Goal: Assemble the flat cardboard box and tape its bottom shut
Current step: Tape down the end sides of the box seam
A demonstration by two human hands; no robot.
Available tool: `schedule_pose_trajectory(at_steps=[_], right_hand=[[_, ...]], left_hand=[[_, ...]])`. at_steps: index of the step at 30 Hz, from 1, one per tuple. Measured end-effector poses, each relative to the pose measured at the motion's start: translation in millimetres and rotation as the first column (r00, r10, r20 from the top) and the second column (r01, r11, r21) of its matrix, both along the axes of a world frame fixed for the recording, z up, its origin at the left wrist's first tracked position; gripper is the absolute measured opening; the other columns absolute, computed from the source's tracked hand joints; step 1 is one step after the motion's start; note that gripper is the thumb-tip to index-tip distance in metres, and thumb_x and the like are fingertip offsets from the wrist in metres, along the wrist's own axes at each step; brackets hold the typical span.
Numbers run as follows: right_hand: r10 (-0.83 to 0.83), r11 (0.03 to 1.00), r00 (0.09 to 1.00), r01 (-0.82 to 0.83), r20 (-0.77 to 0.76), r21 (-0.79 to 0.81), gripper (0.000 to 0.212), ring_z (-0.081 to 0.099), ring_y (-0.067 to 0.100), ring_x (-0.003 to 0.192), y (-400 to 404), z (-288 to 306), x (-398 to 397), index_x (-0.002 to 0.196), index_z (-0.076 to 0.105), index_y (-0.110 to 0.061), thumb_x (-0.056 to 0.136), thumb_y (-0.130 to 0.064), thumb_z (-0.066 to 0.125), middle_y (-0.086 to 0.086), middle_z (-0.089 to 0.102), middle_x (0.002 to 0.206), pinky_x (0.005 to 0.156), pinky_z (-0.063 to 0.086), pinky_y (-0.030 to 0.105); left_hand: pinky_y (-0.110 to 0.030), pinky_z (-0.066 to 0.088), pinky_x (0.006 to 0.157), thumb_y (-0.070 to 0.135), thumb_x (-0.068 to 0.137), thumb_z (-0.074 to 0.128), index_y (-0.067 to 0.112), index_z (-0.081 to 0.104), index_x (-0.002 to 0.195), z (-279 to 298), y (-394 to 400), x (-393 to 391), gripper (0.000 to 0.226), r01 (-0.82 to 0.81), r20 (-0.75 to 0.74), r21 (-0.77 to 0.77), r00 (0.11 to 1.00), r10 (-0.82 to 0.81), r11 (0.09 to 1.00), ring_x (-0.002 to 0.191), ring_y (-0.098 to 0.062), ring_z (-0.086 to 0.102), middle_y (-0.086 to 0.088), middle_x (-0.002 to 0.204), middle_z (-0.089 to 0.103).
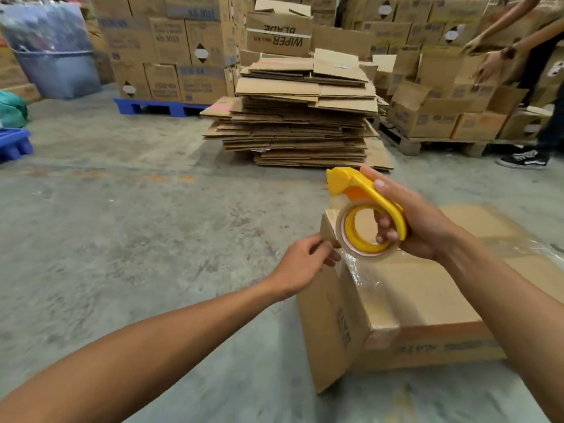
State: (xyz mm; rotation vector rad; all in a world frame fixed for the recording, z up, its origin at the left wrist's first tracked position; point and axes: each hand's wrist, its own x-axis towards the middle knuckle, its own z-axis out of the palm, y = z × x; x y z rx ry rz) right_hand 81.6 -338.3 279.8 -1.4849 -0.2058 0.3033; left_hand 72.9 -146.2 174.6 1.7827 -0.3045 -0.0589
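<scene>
Assembled brown cardboard box on floor, clear tape seemingly across its top.

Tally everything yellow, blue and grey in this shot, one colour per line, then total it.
Yellow: 1, the tape dispenser held in the right hand
Blue: 2, the pallet under the stacked boxes and the plastic piece at the left edge
Grey: 1, the bin at the back left
Total: 4

A stack of flattened cartons sat on the concrete floor, near a blue pallet and a grey bin.
</scene>
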Motion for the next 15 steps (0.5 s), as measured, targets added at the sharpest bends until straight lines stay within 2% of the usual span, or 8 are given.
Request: schedule_pose_trajectory(at_steps=[2, 3, 6, 10, 15], right_hand=[[0.076, 0.997, 0.994, -0.074, -0.080, 0.028, 0.037, 0.037, 0.013, 0.030, -14, -2, -7, 0.126, 0.060, -0.047, 0.091, -0.039, 0.053, 0.006, 0.039, 0.048, 0.041, 0.046, 0.028], [0.104, 0.994, 0.989, -0.099, -0.109, 0.044, 0.041, 0.037, 0.012, 0.029, -19, -5, -9, 0.127, 0.060, -0.047, 0.087, -0.041, 0.055, 0.005, 0.039, 0.046, 0.039, 0.045, 0.027], [0.187, 0.981, 0.971, -0.178, -0.151, 0.072, 0.053, 0.038, 0.012, 0.028, -28, -13, -15, 0.128, 0.061, -0.045, 0.075, -0.045, 0.069, 0.005, 0.040, 0.044, 0.039, 0.043, 0.027], [0.234, 0.972, 0.958, -0.228, -0.166, 0.050, 0.073, 0.039, 0.013, 0.028, -32, -16, -17, 0.130, 0.059, -0.045, 0.062, -0.053, 0.084, 0.006, 0.041, 0.044, 0.042, 0.044, 0.029], [0.235, 0.972, 0.957, -0.233, -0.172, 0.033, 0.073, 0.040, 0.014, 0.028, -34, -12, -22, 0.130, 0.059, -0.043, 0.063, -0.052, 0.084, 0.007, 0.042, 0.045, 0.042, 0.047, 0.028]], left_hand=[[-0.028, 0.048, 0.064, 0.040, 0.102, 0.037, 0.015, 0.066, 0.102, 19, 13, 7, 0.039, -0.032, -0.318, -0.261, 0.946, -0.055, 0.965, 0.083, -0.023, 0.067, -0.017, 0.104, 0.071], [-0.028, 0.048, 0.063, 0.051, 0.099, 0.036, 0.011, 0.066, 0.108, 26, 19, 10, 0.051, -0.039, -0.420, -0.353, 0.900, -0.121, 0.935, 0.084, -0.025, 0.068, -0.015, 0.102, 0.072], [-0.029, 0.051, 0.061, 0.067, 0.089, 0.043, 0.006, 0.065, 0.118, 43, 29, 12, 0.071, 0.003, -0.528, -0.497, 0.793, -0.305, 0.868, 0.082, -0.026, 0.070, -0.012, 0.101, 0.072], [-0.023, 0.053, 0.058, 0.050, 0.088, 0.062, 0.004, 0.069, 0.103, 56, 18, 6, 0.048, -0.034, -0.605, -0.546, 0.707, -0.367, 0.837, 0.072, -0.020, 0.069, -0.011, 0.093, 0.071], [-0.019, 0.052, 0.053, 0.019, 0.085, 0.069, 0.007, 0.068, 0.087, 55, 6, 5, 0.013, -0.126, -0.650, -0.576, 0.670, -0.358, 0.808, 0.061, -0.015, 0.068, -0.008, 0.078, 0.071]])
